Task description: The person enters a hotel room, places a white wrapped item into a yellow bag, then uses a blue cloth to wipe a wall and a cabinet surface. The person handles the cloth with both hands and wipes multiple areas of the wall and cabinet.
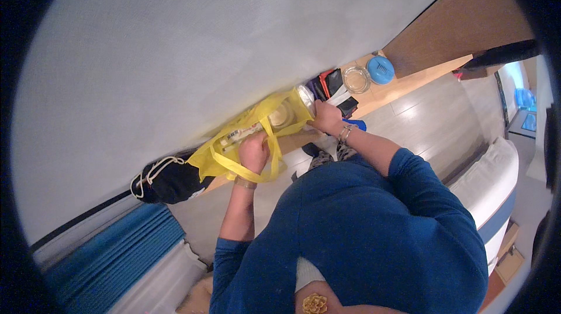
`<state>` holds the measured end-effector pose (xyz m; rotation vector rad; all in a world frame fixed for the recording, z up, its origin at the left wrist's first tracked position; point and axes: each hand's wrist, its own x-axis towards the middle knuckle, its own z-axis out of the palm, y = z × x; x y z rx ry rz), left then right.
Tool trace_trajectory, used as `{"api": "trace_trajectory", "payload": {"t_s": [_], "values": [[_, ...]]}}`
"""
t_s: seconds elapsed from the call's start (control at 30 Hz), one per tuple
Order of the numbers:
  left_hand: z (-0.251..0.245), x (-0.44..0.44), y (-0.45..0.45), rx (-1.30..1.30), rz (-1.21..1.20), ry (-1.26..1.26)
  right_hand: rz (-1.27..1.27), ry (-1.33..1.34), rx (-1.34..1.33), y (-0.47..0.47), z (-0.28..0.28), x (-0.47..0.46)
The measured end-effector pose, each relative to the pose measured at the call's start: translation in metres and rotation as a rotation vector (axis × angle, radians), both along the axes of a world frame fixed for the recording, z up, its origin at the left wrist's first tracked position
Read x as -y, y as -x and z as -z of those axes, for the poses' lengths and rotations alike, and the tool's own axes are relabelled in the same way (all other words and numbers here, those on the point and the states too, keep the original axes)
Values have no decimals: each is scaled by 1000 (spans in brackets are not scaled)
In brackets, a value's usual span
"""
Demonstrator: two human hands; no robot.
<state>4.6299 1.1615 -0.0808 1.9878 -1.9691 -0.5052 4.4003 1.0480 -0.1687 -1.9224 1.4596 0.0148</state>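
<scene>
A yellow bag [204,160] with looped handles lies open on a narrow wooden shelf along the wall. Inside it show a white printed carton or tube [240,135] and a round, pale-lidded container [281,114]. My left hand [254,151] is curled at the bag's mouth, its wrist within a handle loop; its fingertips are hidden. At the bag's right end my right hand [326,116] pinches the yellow edge, beside a silvery, foil-like item [307,97]. Dark, red and white folded packets [335,88] lie just beyond that hand.
A clear glass bowl [356,80] and a blue round lidded object [380,70] stand further right on the shelf. A black drawstring bag [168,180] lies at the left end. A blue pleated curtain [118,257] hangs lower left; a white-and-blue cushioned piece [486,182] is at right.
</scene>
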Motion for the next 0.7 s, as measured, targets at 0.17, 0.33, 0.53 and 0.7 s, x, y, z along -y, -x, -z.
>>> {"api": "trace_trajectory", "payload": {"t_s": [0.17,0.33,0.53,0.7], "values": [[0,-7,-1,-4,-10,5,75,46,141,22,-28,-4],[-2,-15,-1,-12,-2,-7,153,100,189,16,-18,-5],[-1,-20,1,-74,60,12,172,111,211,-15,12,13],[-2,-26,1,-83,112,12,215,106,309,1,4,10]]}}
